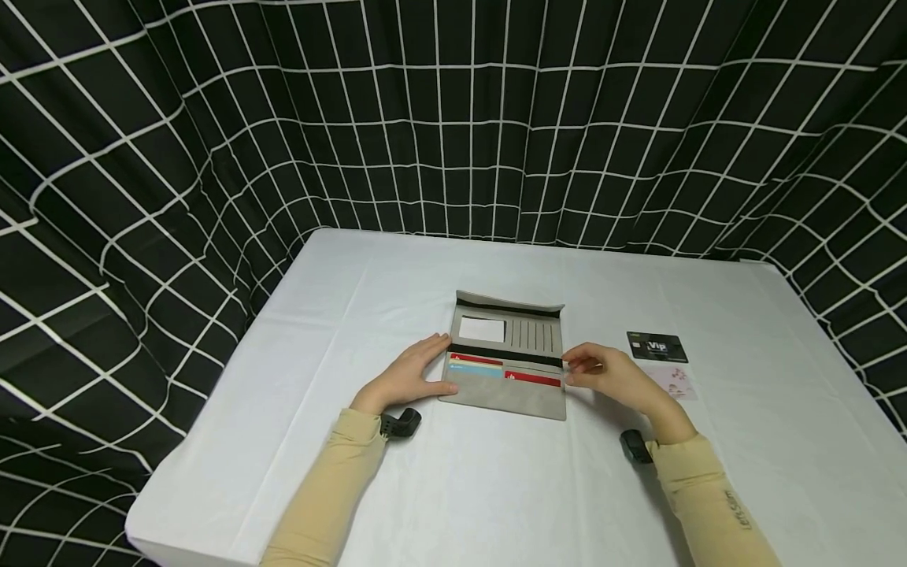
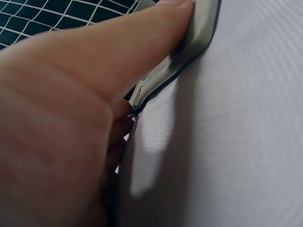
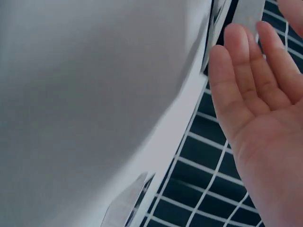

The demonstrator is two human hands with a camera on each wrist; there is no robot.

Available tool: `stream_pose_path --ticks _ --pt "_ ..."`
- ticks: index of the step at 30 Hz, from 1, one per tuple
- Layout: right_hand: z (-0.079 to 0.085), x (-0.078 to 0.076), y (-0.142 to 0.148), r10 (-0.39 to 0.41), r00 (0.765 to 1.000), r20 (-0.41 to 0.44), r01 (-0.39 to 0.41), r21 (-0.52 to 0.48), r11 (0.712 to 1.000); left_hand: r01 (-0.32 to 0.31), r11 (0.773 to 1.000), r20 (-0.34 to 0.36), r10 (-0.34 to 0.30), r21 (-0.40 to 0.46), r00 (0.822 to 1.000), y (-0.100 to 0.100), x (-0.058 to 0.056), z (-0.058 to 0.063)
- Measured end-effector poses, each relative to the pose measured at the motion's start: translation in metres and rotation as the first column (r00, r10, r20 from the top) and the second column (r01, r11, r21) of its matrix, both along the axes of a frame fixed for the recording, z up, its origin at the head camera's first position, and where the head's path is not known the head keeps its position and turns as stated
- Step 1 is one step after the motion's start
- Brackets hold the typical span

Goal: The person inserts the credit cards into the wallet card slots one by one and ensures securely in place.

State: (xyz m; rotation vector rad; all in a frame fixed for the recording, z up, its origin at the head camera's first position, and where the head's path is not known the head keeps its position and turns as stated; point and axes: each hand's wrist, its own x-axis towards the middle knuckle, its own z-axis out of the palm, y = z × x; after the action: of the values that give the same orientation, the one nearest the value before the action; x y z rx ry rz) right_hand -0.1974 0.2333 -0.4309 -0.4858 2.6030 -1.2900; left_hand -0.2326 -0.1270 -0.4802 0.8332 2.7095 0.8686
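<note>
An unfolded grey wallet (image 1: 503, 400) lies on the white table, its far flap raised a little. Red-edged and light blue cards (image 1: 476, 370) show in its left slots, and a red card (image 1: 533, 379) shows on the right. My left hand (image 1: 407, 374) rests against the wallet's left edge, fingers extended, thumb pressing on the near panel; the left wrist view shows the thumb (image 2: 142, 38) on top. My right hand (image 1: 609, 376) is at the wallet's right edge, fingers slightly bent. In the right wrist view its fingers (image 3: 241, 61) look loose, with nothing seen between them.
To the right of the wallet, a black Vip card (image 1: 657, 347) lies just beyond a pale pink flowered card (image 1: 673, 381). White cloth covers the table (image 1: 340, 315). A black curtain with a white grid (image 1: 482, 118) surrounds its back and sides.
</note>
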Motion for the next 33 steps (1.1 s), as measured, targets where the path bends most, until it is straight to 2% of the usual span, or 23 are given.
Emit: stream_pose_path --ticks 9,17,25,31,33 --pt "0.006 0.005 0.029 -0.095 0.995 -0.023 0.096 0.036 0.995 0.006 1.0 -0.002 -0.006 0.016 1.0 0.0 0.001 -0.001" --pt "0.008 0.017 0.061 -0.166 0.985 -0.049 0.169 0.07 0.983 0.02 0.999 -0.018 -0.02 0.03 1.0 0.0 0.001 0.0" --pt "0.012 0.027 0.087 -0.247 0.969 0.02 0.245 0.06 0.968 0.01 1.0 -0.008 -0.01 0.023 1.0 -0.001 0.0 0.0" --pt "0.01 0.029 0.101 -0.278 0.96 -0.033 0.28 0.072 0.957 0.012 0.999 -0.007 -0.012 0.03 1.0 -0.001 0.0 0.0" --pt "0.01 0.03 0.106 -0.28 0.96 -0.026 0.281 0.071 0.957 0.012 0.999 -0.01 -0.012 0.03 1.0 -0.001 0.0 0.0"
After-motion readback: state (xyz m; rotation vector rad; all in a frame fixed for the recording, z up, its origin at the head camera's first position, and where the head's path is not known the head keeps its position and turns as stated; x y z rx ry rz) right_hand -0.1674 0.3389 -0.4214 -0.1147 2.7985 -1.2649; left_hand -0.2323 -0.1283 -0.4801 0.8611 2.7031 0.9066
